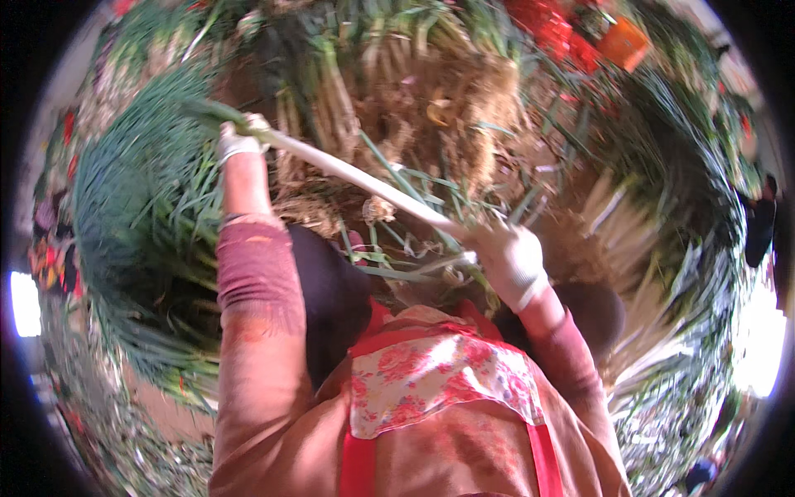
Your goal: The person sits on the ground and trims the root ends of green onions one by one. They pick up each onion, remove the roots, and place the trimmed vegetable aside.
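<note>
A long leek-like green onion (366,180) with a white stalk is stretched between my two gloved hands. My left hand (245,136), in a white glove, is closed around its green upper end. At the lower, root end is my right hand (506,255), also gloved in white; its fingers are blurred but close around the stalk. Loose green leaves and peelings (397,242) lie on the ground below the stalk. Beyond it, bundled green onions (329,93) stand with matted brown roots (459,112).
Heaps of green onions lie at the left (136,186) and right (671,205). An orange container (624,45) and red netting (546,28) are at the upper right. Another person (761,220) is at the far right. My knees flank the ground litter.
</note>
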A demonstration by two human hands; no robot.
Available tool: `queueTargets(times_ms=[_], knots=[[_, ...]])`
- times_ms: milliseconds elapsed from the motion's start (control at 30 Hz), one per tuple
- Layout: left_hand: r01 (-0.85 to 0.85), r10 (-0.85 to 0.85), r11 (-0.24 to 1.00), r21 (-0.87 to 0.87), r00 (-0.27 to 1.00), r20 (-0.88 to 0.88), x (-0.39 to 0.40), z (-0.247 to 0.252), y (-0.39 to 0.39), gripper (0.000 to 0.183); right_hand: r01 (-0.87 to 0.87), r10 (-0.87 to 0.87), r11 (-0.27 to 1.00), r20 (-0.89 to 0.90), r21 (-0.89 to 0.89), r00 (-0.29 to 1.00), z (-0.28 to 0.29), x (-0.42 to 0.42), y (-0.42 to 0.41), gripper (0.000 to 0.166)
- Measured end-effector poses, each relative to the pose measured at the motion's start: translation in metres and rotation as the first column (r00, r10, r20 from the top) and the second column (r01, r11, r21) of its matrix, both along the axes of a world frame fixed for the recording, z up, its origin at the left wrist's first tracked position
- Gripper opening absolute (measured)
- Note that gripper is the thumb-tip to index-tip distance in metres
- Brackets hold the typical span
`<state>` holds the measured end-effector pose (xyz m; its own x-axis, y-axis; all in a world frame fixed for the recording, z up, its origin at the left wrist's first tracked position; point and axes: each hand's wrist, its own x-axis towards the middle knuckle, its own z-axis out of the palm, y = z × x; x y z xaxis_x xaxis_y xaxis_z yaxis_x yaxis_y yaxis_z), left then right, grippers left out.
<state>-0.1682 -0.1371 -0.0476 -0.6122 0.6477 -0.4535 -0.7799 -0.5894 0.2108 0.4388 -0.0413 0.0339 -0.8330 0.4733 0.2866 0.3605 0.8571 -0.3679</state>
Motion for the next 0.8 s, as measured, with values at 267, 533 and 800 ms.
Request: queueTargets(times_ms=[267,533,800], knots=[[-0.329,0.328,0.944,-0.003,0.942,-0.071,0.009,0.009,0.012,0.056,0.258,-0.221,0.963,0.313,-0.081,0.924,-0.015,0.082,-0.007,0.012],[0.072,-0.04,0.991,0.111,0.962,-0.269,0.113,0.082,0.043,0.049,0.056,-0.058,0.99,-0.009,-0.13,0.998,0.03,-0.02,0.014,0.02],[0.322,-0.214,0.926,0.199,0.879,-0.426,0.183,0.11,0.069,0.057,-0.321,0.01,0.781,-0.504,-0.536,0.864,0.054,-0.195,0.024,0.026]])
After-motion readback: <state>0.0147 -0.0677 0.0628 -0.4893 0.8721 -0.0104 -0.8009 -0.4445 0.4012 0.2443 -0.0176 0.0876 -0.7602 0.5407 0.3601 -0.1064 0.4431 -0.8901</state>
